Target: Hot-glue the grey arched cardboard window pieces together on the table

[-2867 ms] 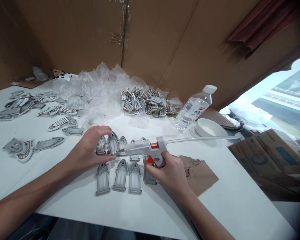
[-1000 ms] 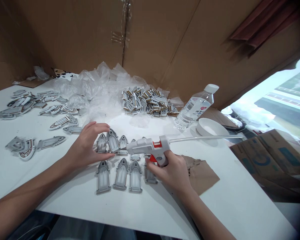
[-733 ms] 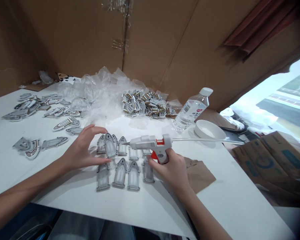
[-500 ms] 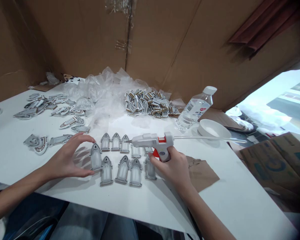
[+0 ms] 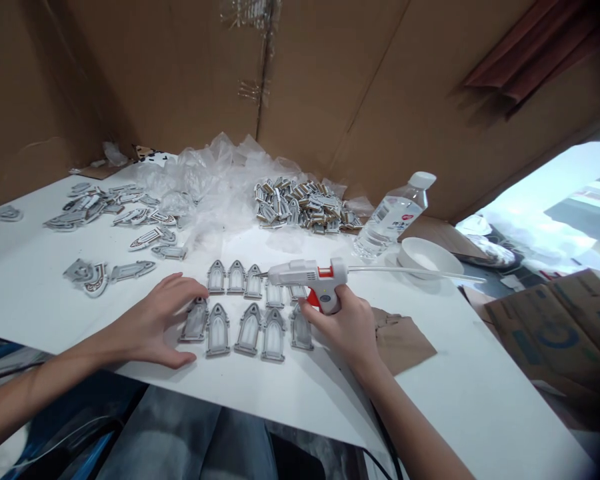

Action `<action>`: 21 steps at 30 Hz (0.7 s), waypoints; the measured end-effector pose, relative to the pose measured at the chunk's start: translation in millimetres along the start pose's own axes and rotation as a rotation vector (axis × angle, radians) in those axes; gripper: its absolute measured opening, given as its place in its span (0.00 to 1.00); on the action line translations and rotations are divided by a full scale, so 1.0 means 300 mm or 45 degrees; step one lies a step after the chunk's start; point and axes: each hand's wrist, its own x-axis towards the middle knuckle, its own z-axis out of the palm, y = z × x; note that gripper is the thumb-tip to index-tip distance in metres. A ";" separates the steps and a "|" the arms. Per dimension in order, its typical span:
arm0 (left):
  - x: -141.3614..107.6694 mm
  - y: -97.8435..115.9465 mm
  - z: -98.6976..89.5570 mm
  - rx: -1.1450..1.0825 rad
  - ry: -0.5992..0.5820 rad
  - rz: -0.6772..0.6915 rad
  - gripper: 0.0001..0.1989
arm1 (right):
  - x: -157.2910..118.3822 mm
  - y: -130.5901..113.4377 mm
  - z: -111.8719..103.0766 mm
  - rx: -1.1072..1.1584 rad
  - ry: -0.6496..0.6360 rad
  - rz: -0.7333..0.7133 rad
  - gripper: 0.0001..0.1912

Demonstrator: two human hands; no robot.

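My right hand (image 5: 347,327) is wrapped round the handle of a white hot glue gun (image 5: 300,275) with a red trigger. A long clear glue stick (image 5: 415,271) sticks out of its back, and its nozzle points left, over the upper row of small grey arched window-shaped pieces (image 5: 217,331). These pieces lie in two rows on the table. At the left end of the lower row, my left hand (image 5: 153,323) is open, thumb and fingers spread around one arched piece (image 5: 195,321) lying on the table. The gun and my right hand partly cover the right-hand pieces.
Behind the rows are a pile of similar pieces (image 5: 305,207), crumpled clear plastic bags (image 5: 215,180) and more loose pieces (image 5: 85,207) at left. A water bottle (image 5: 393,217), a white bowl (image 5: 425,260) and a cardboard scrap (image 5: 405,343) are at right. Cardboard walls (image 5: 320,80) enclose the back.
My left hand has let go of the arched piece, which now lies flat at the row's left end. The thumb and fingers have spread apart. My right hand still holds the glue gun.
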 end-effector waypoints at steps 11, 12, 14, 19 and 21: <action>0.064 0.056 0.053 -0.050 0.033 0.106 0.28 | -0.005 -0.006 -0.009 0.041 0.005 0.003 0.18; 0.064 0.056 0.055 -0.058 0.047 0.108 0.29 | -0.005 -0.007 -0.009 0.046 0.007 0.002 0.18; 0.067 0.054 0.058 -0.076 0.107 0.105 0.31 | -0.006 -0.009 -0.010 0.056 0.007 0.004 0.17; 0.121 0.050 0.048 -0.133 0.302 -0.006 0.32 | -0.007 -0.013 -0.008 0.060 0.011 0.007 0.18; 0.165 0.049 0.038 -0.130 0.357 -0.015 0.32 | -0.007 -0.012 -0.006 0.057 0.004 0.006 0.19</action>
